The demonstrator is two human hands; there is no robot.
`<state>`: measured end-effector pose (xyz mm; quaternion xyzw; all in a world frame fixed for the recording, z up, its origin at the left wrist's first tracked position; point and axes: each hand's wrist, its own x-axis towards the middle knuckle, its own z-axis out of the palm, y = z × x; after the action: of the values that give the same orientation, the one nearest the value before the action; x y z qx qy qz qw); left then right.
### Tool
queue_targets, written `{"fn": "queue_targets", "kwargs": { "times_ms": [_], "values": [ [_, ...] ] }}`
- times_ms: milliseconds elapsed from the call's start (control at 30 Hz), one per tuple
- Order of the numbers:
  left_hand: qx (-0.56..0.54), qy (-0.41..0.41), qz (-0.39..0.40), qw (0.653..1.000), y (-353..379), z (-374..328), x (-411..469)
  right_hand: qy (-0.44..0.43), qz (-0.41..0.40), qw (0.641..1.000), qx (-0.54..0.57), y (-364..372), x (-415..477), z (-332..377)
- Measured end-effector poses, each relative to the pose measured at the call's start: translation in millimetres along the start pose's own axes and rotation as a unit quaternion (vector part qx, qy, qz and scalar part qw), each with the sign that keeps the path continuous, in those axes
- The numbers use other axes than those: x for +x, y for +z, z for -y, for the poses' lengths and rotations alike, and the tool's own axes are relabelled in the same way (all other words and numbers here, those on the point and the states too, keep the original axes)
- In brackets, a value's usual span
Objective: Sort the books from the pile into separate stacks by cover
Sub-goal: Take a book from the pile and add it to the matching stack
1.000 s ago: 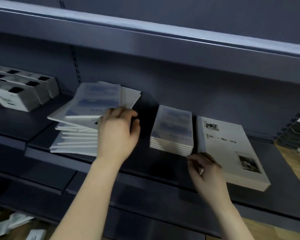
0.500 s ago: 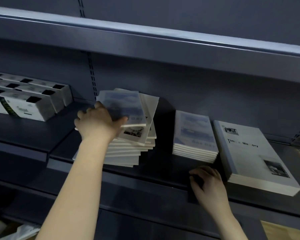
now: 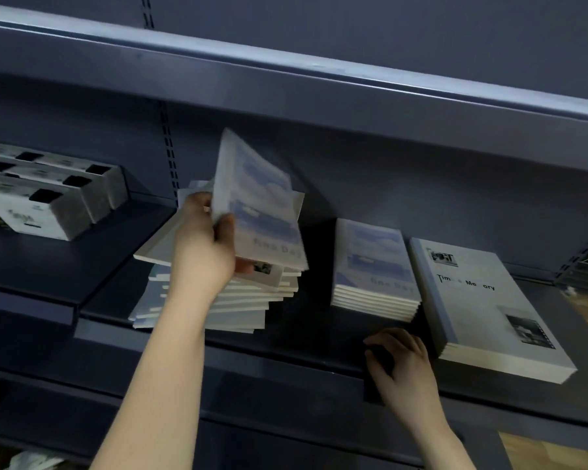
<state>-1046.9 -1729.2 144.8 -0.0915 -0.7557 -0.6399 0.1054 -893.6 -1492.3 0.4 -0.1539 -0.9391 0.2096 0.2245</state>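
As the right hand [image 3: 404, 364] rests loosely curled on the shelf [image 3: 319, 339], the left hand [image 3: 202, 252] pinches a tilted sky-blue book [image 3: 262, 205] over the pile [image 3: 241, 305].

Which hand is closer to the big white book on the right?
Right. The right hand rests on the shelf just beside the big white book; the left hand is far to its left, gripping a blue book above the pile.
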Motion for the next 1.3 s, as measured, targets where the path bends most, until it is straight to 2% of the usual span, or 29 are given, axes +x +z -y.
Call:
{"fn": "queue_targets", "kwargs": {
  "times_ms": [100, 167, 233, 300, 367, 433, 633, 767, 833, 933, 1000, 1067, 1133, 1200, 1300],
  "values": [
    [-0.108, 0.011, 0.031, 0.994, 14, -4, -20, -0.008, 0.022, 1.0, 0.015, -6, 4, 0],
    [-0.154, 0.02, 0.043, 0.987, 29, -5, -38, 0.021, 0.022, 0.992, 0.121, -15, 7, 7],
    [-0.222, 0.001, 0.06, 0.973, 48, -6, -57, 0.092, -0.003, 0.949, 0.302, -28, 10, 22],
    [-0.266, -0.021, 0.083, 0.96, 66, -6, -76, 0.147, -0.042, 0.882, 0.445, -40, 12, 37],
    [-0.267, -0.024, 0.103, 0.958, 81, 0, -90, 0.173, -0.054, 0.829, 0.529, -52, 15, 44],
    [-0.248, -0.017, 0.122, 0.961, 90, 9, -97, 0.186, -0.041, 0.812, 0.552, -61, 17, 46],
    [-0.122, -0.012, 0.197, 0.973, 97, 39, -89, 0.189, -0.051, 0.817, 0.542, -65, 16, 27],
    [0.057, 0.073, 0.211, 0.973, 98, 63, -79, 0.23, -0.066, 0.816, 0.527, -65, 21, 10],
    [0.151, 0.124, 0.214, 0.957, 101, 72, -76, 0.249, -0.061, 0.814, 0.521, -62, 25, 2],
    [0.268, 0.213, 0.216, 0.914, 107, 87, -73, 0.26, -0.059, 0.822, 0.503, -57, 32, -5],
    [0.316, 0.248, 0.22, 0.889, 112, 97, -72, 0.266, -0.064, 0.831, 0.484, -54, 35, -5],
    [0.344, 0.263, 0.207, 0.878, 116, 107, -71, 0.275, -0.059, 0.836, 0.471, -53, 37, -4],
    [0.363, 0.271, 0.188, 0.872, 119, 114, -71, 0.271, -0.05, 0.857, 0.436, -53, 37, -7],
    [0.369, 0.28, 0.172, 0.869, 119, 117, -72, 0.25, -0.051, 0.894, 0.368, -54, 37, -11],
    [0.356, 0.269, 0.166, 0.879, 119, 118, -73, 0.21, -0.032, 0.957, 0.198, -59, 36, -16]
  ]
}}
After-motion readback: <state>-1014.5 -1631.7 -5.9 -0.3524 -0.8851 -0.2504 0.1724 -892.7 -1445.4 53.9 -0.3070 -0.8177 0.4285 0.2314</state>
